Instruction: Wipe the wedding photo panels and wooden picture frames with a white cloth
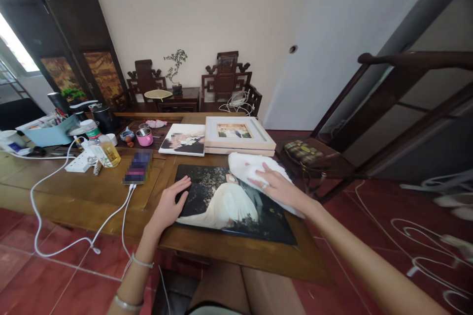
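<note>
Large photo print (229,206) — a glossy panel showing a figure in a white gown on a dark ground — lies flat at the near edge of the wooden counter (92,197). White cloth (251,167) rests on the print's far right corner, bunched under the right hand (275,184). That hand lies palm down on the cloth, fingers spread and pressing it onto the surface. Left hand (170,206) sits on the print's left edge, fingers loosely splayed, flat, holding nothing — it looks to be bracing the panel.

Judgement: the step in hand is wiping the print's face, with most of the dark surface not yet under the cloth. A next pass would call for steady pressure from the bracing hand so the panel does not slide off the near edge.

Just beyond: a second, smaller print (184,140) and a pale framed picture (236,134) on a stack. Further left, a phone (138,168) on a white charging cable (74,241), a power strip (79,162), a bottle of yellow liquid (107,151), a pink cup (144,137).
</note>
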Action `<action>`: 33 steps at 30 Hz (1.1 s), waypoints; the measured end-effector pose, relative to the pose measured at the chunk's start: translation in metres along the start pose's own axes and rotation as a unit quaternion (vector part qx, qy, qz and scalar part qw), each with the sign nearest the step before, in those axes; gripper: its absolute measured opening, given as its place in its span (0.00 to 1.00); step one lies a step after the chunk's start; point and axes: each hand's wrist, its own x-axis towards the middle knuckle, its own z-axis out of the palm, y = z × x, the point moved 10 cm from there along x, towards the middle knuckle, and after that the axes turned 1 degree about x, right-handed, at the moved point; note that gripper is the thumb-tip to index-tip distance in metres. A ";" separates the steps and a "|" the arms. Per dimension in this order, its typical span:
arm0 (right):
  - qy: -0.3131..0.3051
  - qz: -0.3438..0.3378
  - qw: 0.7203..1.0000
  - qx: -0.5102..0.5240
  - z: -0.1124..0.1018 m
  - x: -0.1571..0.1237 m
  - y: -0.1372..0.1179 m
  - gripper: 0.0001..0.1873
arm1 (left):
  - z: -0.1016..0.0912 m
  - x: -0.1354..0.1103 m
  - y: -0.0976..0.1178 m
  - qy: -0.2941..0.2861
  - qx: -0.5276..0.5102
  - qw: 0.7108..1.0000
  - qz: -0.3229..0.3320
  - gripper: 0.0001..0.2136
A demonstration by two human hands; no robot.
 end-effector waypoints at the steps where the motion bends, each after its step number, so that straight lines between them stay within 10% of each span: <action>1: 0.006 0.011 1.000 -0.002 -0.001 0.006 0.006 0.22 | 0.000 0.000 -0.001 0.001 0.000 1.000 -0.002 0.15; 6: 0.029 -0.027 0.999 -0.034 -0.004 -0.009 -0.018 0.18 | 0.000 0.000 -0.004 0.007 0.004 1.000 -0.011 0.16; 18: -0.014 -0.242 0.968 -0.066 0.025 -0.145 -0.137 0.05 | 0.001 -0.001 0.000 0.001 0.016 1.000 0.004 0.16; 33: 0.041 0.030 0.999 0.012 -0.009 0.009 0.016 0.24 | 0.001 0.001 0.002 0.003 0.012 1.000 0.011 0.16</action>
